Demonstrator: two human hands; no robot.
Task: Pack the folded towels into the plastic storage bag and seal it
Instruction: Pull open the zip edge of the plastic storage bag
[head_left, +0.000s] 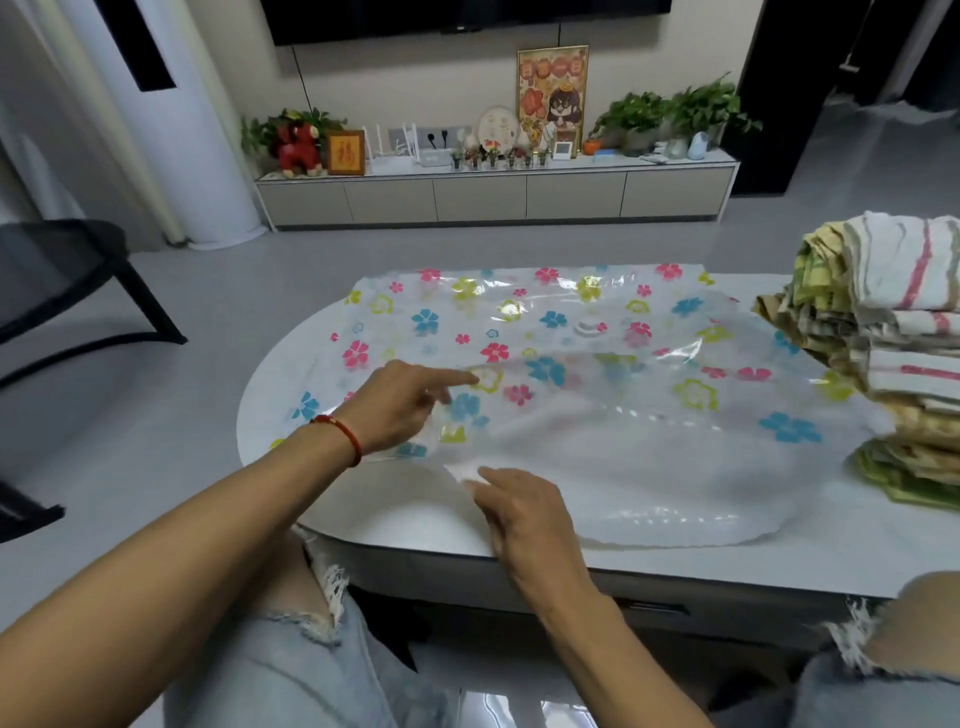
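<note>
A clear plastic storage bag (597, 364) printed with pink, blue and yellow flowers lies spread over the white table (405, 519). Its near edge bulges upward. My left hand (400, 405) pinches the bag's upper layer at the near-left corner, index finger stretched out. Just below it, my right hand (519, 514) holds the bag's lower edge near the table's front. A tall stack of folded towels (893, 364), striped white, pink and yellow-green, stands at the table's right end, outside the bag.
A small white valve (587, 327) sits on the bag's top. A dark chair (67, 291) stands to the left. A low cabinet (493, 197) with plants and ornaments lines the far wall. My knees (291, 649) are under the table's front edge.
</note>
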